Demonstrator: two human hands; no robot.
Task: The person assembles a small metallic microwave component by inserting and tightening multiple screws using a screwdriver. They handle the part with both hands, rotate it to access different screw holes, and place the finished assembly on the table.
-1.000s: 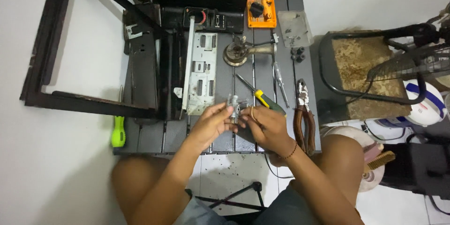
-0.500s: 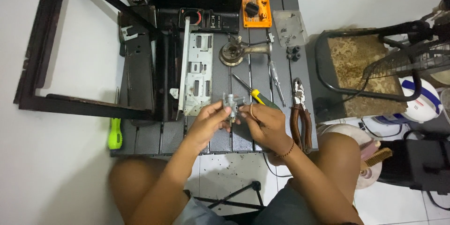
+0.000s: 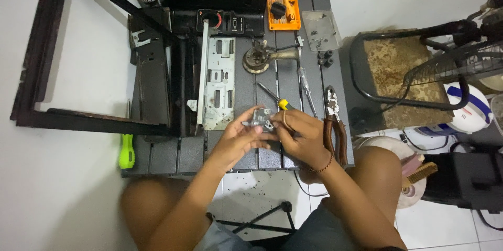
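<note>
Both my hands meet over the near edge of a dark slatted work table (image 3: 272, 62). My left hand (image 3: 237, 136) and my right hand (image 3: 299, 135) together grip a small silver metal part (image 3: 260, 118) with holes in it, held just above the table. A screwdriver with a yellow and black handle (image 3: 273, 97) lies right behind the part. Red-handled pliers (image 3: 333, 120) lie to the right of my right hand. My bare knees show below the table.
On the table lie a grey metal plate with slots (image 3: 218, 81), a black metal housing (image 3: 154, 78), a brass fitting (image 3: 262, 58), an orange meter (image 3: 282, 8), a clear tray of screws (image 3: 321, 30) and a thin tester screwdriver (image 3: 306, 87). A green-handled tool (image 3: 126, 151) lies at the left edge. A dark frame (image 3: 47, 73) leans left; a fan (image 3: 450, 57) stands right.
The view has shifted slightly. My hands stay together on the small metal part, with fingers turning a little around it.
</note>
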